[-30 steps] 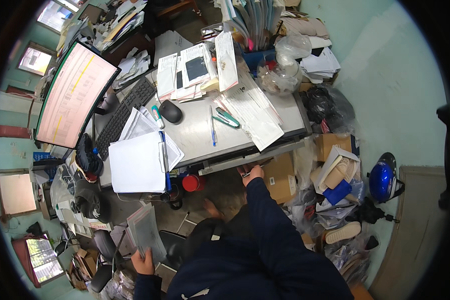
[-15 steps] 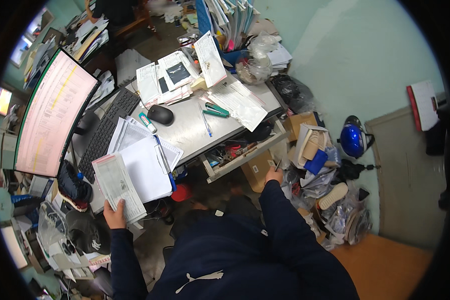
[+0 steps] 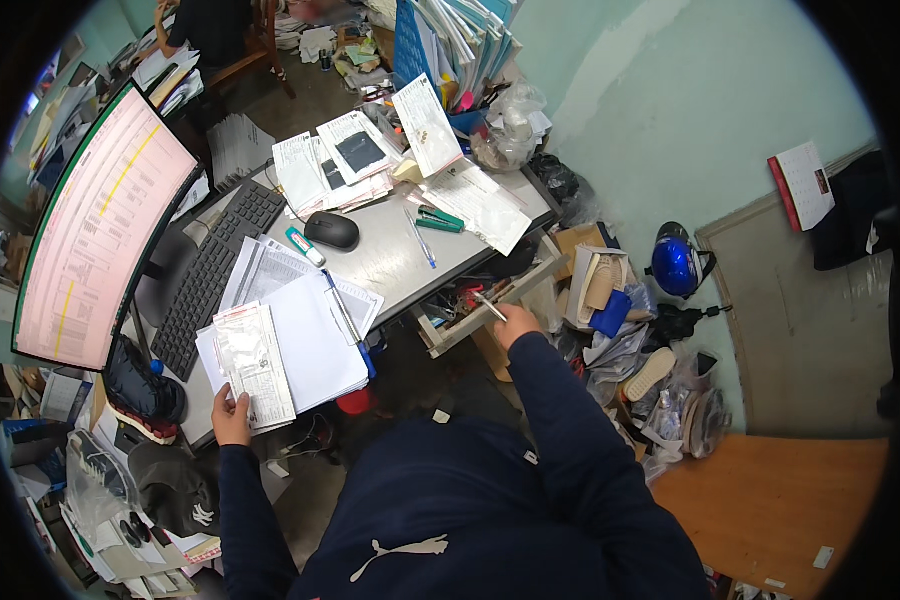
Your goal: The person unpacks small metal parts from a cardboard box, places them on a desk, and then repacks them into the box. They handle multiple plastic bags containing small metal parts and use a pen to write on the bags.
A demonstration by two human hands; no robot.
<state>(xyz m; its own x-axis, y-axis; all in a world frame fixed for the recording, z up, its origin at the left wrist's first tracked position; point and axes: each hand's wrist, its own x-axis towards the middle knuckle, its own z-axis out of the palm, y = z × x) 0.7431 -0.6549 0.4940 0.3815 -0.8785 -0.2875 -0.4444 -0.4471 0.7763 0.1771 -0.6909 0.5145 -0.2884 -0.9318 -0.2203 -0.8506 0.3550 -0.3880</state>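
Observation:
My left hand (image 3: 232,420) pinches the near left edge of a printed form (image 3: 255,365), its thumb on top. A glossy patch, perhaps a clear packet, shows on the form. The form overlaps the blank white sheets (image 3: 308,335) on a clipboard (image 3: 342,308), whose metal clip is at the right. My right hand (image 3: 517,325) is closed round a slim pale pen (image 3: 490,306), raised in front of the half-open drawer (image 3: 470,318). Ruled sheets (image 3: 255,270) stick out from beneath the clipboard.
Keyboard (image 3: 215,275), monitor (image 3: 105,230) and mouse (image 3: 332,231) stand at the left and middle. A green stapler (image 3: 440,219), blue pen (image 3: 421,240) and correction tape (image 3: 305,246) lie nearby. Paper stacks (image 3: 350,160) cover the far side. Bags, shoes and a blue helmet (image 3: 675,262) are at the right.
My left hand and the form have shifted; the form now lies further over the clipboard, its printed face clearer. My right hand has moved up and left with the pen, toward the drawer.

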